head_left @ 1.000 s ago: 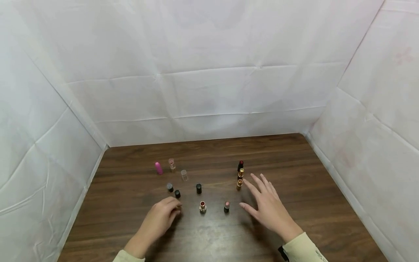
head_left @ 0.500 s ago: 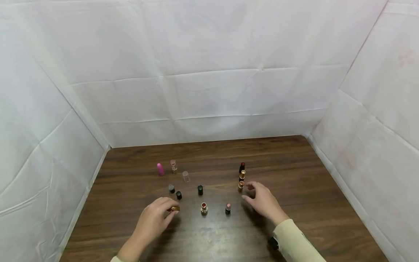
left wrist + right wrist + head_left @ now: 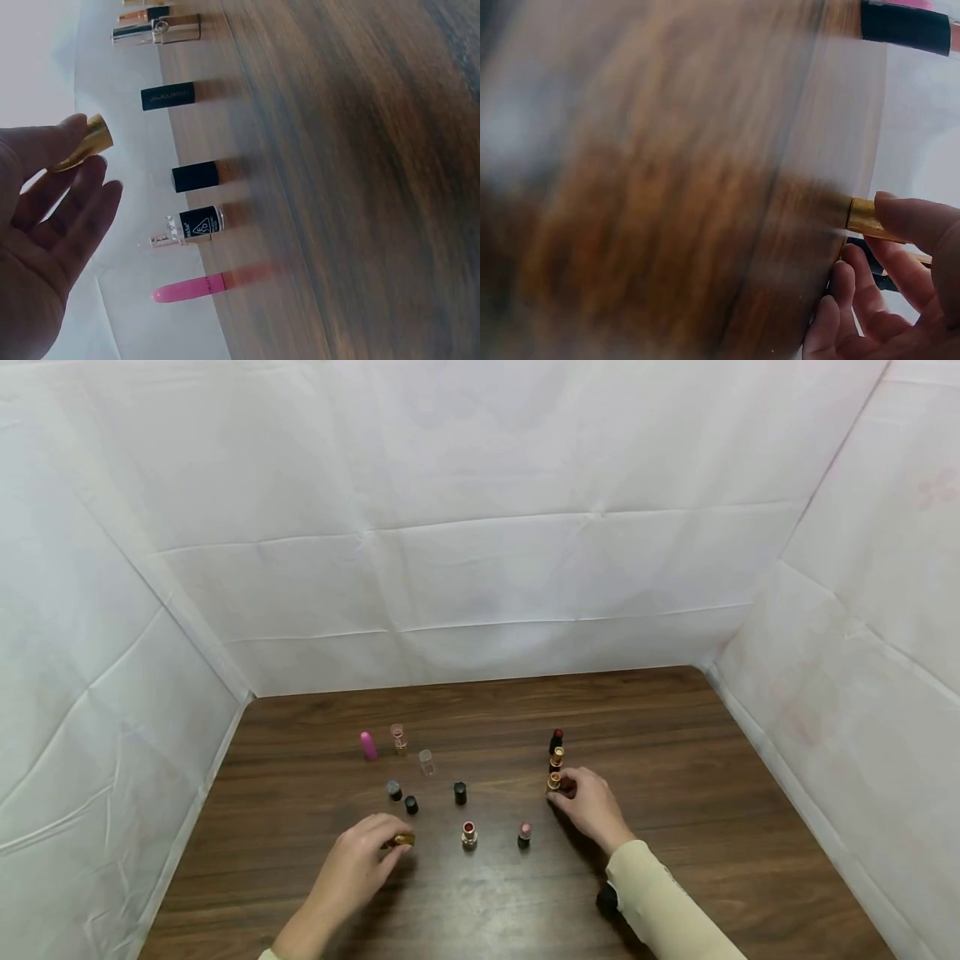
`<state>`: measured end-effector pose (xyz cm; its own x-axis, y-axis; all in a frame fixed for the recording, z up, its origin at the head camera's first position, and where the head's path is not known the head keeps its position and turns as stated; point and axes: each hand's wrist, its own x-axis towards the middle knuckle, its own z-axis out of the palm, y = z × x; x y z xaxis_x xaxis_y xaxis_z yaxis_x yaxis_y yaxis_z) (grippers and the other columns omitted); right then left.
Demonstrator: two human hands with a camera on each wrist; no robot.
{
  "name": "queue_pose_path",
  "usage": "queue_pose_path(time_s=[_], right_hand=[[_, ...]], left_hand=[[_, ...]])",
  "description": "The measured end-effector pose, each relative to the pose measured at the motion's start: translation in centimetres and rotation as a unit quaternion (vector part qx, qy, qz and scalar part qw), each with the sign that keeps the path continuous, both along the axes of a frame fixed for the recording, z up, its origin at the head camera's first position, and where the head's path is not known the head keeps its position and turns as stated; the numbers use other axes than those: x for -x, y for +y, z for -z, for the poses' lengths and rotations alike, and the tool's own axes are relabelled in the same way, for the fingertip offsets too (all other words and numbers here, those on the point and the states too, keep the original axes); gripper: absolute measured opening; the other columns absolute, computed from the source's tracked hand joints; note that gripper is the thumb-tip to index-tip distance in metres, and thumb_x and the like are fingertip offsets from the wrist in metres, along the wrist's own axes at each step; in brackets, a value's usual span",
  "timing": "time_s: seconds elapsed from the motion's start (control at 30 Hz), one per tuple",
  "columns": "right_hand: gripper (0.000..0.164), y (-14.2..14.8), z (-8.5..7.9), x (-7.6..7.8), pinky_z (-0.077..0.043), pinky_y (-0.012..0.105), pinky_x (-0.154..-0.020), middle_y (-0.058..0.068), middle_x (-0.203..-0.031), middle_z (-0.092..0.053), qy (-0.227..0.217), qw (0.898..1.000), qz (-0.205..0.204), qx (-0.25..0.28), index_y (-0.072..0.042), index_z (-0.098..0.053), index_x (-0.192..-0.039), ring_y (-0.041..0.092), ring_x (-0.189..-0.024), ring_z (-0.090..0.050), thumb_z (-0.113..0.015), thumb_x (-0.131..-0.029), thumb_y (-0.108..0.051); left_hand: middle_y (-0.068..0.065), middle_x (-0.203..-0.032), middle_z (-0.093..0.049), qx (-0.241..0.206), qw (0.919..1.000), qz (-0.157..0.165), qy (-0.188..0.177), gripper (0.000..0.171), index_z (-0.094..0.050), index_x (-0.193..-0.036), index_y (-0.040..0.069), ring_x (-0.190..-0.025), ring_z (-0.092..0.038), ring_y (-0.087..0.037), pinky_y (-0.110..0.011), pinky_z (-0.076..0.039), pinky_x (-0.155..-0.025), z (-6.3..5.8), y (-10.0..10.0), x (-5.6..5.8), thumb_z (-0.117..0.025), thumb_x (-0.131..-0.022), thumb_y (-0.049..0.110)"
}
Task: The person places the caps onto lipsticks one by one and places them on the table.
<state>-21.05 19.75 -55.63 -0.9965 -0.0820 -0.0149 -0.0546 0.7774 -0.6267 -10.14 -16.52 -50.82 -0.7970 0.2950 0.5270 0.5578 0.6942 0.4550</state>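
Note:
My left hand (image 3: 358, 858) pinches a gold lipstick cap (image 3: 96, 141) between thumb and fingers, above the table in the left wrist view. On the right, my right hand (image 3: 596, 810) has its thumb and index finger round a gold lipstick (image 3: 554, 782), which stands upright on the wood. The gold tube (image 3: 864, 217) shows under the thumb in the right wrist view; fingers hide part of it. Just behind it stand another gold-topped lipstick (image 3: 557, 757) and a dark red lipstick (image 3: 557, 740). A pink-tipped lipstick (image 3: 524, 835) is left of the right hand.
Between the hands stands a red lipstick in a gold case (image 3: 468, 835). Several caps lie left of centre: black caps (image 3: 461, 792), (image 3: 411, 804), a grey-topped cap (image 3: 394, 790) and a clear cap (image 3: 427, 762). Farther back are a pink tube (image 3: 368, 745) and a clear pinkish tube (image 3: 399, 739).
My left hand has turned and raised slightly, bringing the gold cap into sight. My right hand has moved left, its spread fingers drawing in to grip the gold lipstick.

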Motion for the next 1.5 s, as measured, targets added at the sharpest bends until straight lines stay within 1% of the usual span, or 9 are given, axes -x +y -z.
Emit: queue_pose_path(time_s=[0.27,0.47,0.63,0.73,0.8,0.9,1.03,1.27,1.5], right_hand=[[0.016,0.2,-0.3,-0.1,-0.058,0.044,-0.082,0.001,-0.098,-0.071,0.001,1.0,-0.001,0.003,-0.011,-0.077,-0.106,0.019,-0.089,-0.067,-0.083,-0.095,-0.02],[0.01,0.0,-1.3,-0.5,-0.055,0.035,-0.072,-0.005,-0.085,-0.071,-0.011,1.0,0.0,0.004,-0.015,-0.073,-0.095,0.011,-0.077,-0.063,-0.082,-0.094,-0.02],[0.012,-0.6,-3.4,-1.6,-0.057,0.034,-0.071,-0.008,-0.083,-0.07,0.028,0.998,-0.037,-0.03,-0.016,-0.072,-0.096,0.007,-0.075,-0.063,-0.084,-0.092,-0.018],[0.013,-1.4,-4.9,-2.7,-0.057,0.032,-0.07,-0.011,-0.082,-0.069,0.071,0.994,-0.069,-0.043,-0.019,-0.073,-0.097,0.005,-0.075,-0.063,-0.085,-0.091,-0.018],[0.014,-2.0,-5.9,-3.5,-0.057,0.029,-0.068,-0.013,-0.082,-0.069,0.106,0.989,-0.098,-0.045,-0.02,-0.074,-0.097,0.004,-0.074,-0.064,-0.086,-0.09,-0.016],[0.016,-2.7,-7.3,-4.5,-0.056,0.026,-0.065,-0.012,-0.084,-0.07,0.166,0.974,-0.145,-0.055,-0.021,-0.075,-0.097,0.006,-0.074,-0.065,-0.087,-0.089,-0.015],[0.02,-3.5,-8.8,-5.3,-0.054,0.023,-0.063,-0.008,-0.092,-0.073,0.227,0.951,-0.197,-0.071,-0.019,-0.076,-0.101,0.008,-0.074,-0.065,-0.089,-0.087,-0.013],[0.02,-4.9,-9.7,-5.9,-0.057,0.022,-0.065,-0.004,-0.095,-0.074,0.269,0.924,-0.257,-0.082,-0.014,-0.079,-0.104,0.008,-0.075,-0.066,-0.09,-0.088,-0.017],[0.019,-5.9,-10.0,-6.0,-0.057,0.021,-0.065,-0.006,-0.095,-0.073,0.288,0.913,-0.272,-0.093,-0.016,-0.08,-0.104,0.008,-0.076,-0.066,-0.09,-0.089,-0.022]], left_hand=[[0.003,-0.096,-0.075,-0.006,0.9994,0.007,-0.033,0.033,-0.078,-0.097,0.009,-0.084,-0.073,-0.01,-0.024,-0.063,-0.073,0.1,-0.1,0.2,-0.091,-0.074,-0.012],[0.001,-0.095,-0.076,-0.016,0.9998,0.009,0.003,0.033,-0.078,-0.096,0.008,-0.085,-0.073,-0.011,-0.022,-0.063,-0.073,-0.2,0.3,0.8,-0.093,-0.073,-0.01],[0.0,-0.095,-0.077,-0.028,0.9988,0.003,0.04,0.032,-0.079,-0.096,0.007,-0.084,-0.072,-0.01,-0.021,-0.062,-0.071,-0.9,1.1,1.5,-0.095,-0.072,-0.005],[-0.002,-0.096,-0.078,-0.067,0.9974,0.015,0.022,0.031,-0.078,-0.098,0.005,-0.081,-0.072,-0.01,-0.021,-0.062,-0.069,-1.3,1.5,1.7,-0.093,-0.073,-0.007],[-0.004,-0.099,-0.078,-0.108,0.9939,0.023,-0.003,0.03,-0.078,-0.1,0.003,-0.081,-0.073,-0.012,-0.023,-0.063,-0.068,-1.6,1.7,1.7,-0.091,-0.076,-0.009],[-0.004,-0.102,-0.079,-0.169,0.9843,0.021,-0.047,0.029,-0.079,-0.103,0.003,-0.082,-0.075,-0.015,-0.026,-0.065,-0.068,-1.9,2.0,1.7,-0.087,-0.079,-0.011],[-0.004,-0.105,-0.079,-0.206,0.9763,0.024,-0.062,0.03,-0.08,-0.105,0.004,-0.084,-0.076,-0.017,-0.031,-0.066,-0.068,-2.3,2.5,1.8,-0.086,-0.081,-0.012],[-0.004,-0.103,-0.078,-0.217,0.9733,0.053,-0.052,0.028,-0.08,-0.103,0.004,-0.083,-0.073,-0.013,-0.027,-0.065,-0.066,-3.1,3.8,1.7,-0.086,-0.081,-0.011],[-0.001,-0.101,-0.078,-0.253,0.961,0.047,-0.101,0.024,-0.081,-0.104,0.007,-0.085,-0.073,-0.009,-0.026,-0.065,-0.07,-3.5,4.7,1.4,-0.086,-0.084,-0.004]])
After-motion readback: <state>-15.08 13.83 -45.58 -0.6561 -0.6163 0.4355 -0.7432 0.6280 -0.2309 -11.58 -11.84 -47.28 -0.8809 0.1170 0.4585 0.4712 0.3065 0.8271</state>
